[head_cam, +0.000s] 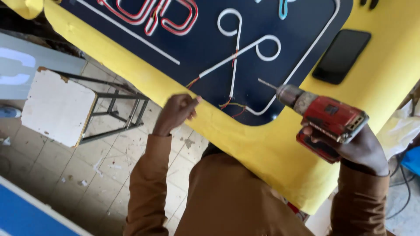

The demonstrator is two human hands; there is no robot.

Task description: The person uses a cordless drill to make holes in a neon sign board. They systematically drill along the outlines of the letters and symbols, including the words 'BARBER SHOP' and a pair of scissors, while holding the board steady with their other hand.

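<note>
Gripped a red drill [326,114] in the right hand [350,148], fingers clenched round the handle from below. Bit [267,83] pointed away to the left of that hand, tip hanging over the dark board [205,57] close to its rounded corner; could not tell whether touching or just above. Left hand [175,113] loosely curled, nothing seen inside it, knuckles on the yellow sheet [262,148] under the board, one fingertip stretched toward the board's near edge.

Between the two hands, loose red and yellow wires [232,105] trailing off the ends of the white tubing [249,43], very near the bit. Beyond the right hand, a black phone [341,56] flat on the yellow sheet, just beside the board. Off past the left hand, down on the tiled floor, a stool [57,107] with a worn white seat.

Judged from this: worth standing the bit square to the board before any squeeze of the trigger, since held at such a slant likely to skate across the smooth face. Worth pushing those wire ends aside, out of the bit's reach, and pressing the left hand flat on the board near the corner, well back from the tip. Slow start, light pressure, wrist locked behind the drill.
</note>
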